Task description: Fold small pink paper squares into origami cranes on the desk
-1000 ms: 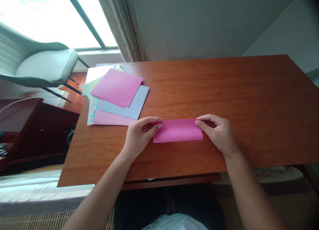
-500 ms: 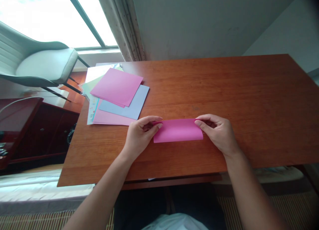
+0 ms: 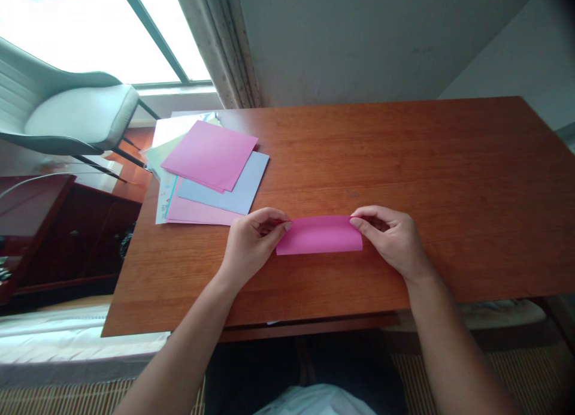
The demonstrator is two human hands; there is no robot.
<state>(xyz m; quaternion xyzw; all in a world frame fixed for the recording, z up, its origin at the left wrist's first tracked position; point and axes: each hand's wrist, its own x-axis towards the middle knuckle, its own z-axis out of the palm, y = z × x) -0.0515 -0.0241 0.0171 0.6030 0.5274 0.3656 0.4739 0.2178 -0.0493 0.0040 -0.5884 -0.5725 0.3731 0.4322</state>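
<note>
Just below the frame's centre, a paper sheet (image 3: 320, 236) is held over the table (image 3: 404, 169) between the left hand (image 3: 254, 238) and the right hand (image 3: 390, 236). Papers (image 3: 209, 154) are stacked left of centre on the table. At upper left, a chair (image 3: 74, 115) is set before the window (image 3: 81, 26); below, a cabinet (image 3: 76, 247) is seen.

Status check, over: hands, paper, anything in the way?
Left hand pinching left end. Right hand pinching right end. Pink paper held between them. Sheet pile close by left hand.

The single view looks forward and down from the head, above the lap (image 3: 251, 361), onto the table (image 3: 404, 163) close in front
</note>
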